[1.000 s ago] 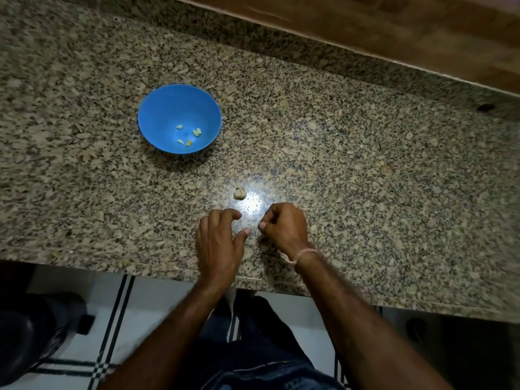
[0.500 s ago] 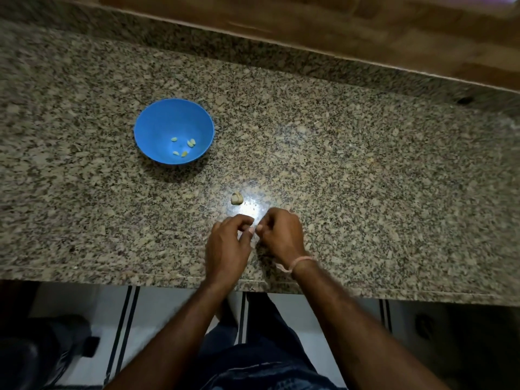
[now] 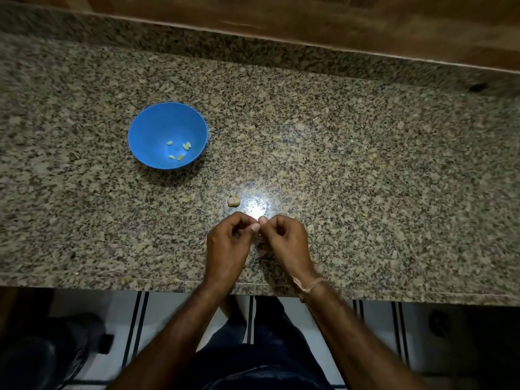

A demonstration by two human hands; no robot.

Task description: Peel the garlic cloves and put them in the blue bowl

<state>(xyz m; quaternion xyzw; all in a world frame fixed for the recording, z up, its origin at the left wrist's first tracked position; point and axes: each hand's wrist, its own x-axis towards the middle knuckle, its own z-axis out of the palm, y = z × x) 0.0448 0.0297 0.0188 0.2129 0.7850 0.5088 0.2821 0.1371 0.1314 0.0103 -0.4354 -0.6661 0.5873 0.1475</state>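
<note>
Left grip [image 3: 228, 243] and right grip [image 3: 284, 240] are both curled in, thumb tips touching, over the near part of the surface [image 3: 365, 192]. It reads as a pinch, but I can't tell if a clove sits between them; that spot is hidden. Garlic piece [image 3: 233, 200] lies just beyond the left knuckles, nearer left than right, too lumpy to call an axis. Blue bowl [image 3: 146, 128] is farther out and left, well apart, with peeled cloves [image 3: 186, 146] in the bottom. My guess: peeling in hand, drop goes forward-left.

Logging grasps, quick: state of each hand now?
Left hand: fingers curled; whether it holds anything cannot be told.
Right hand: curled too, touching the left; cannot be told.
</note>
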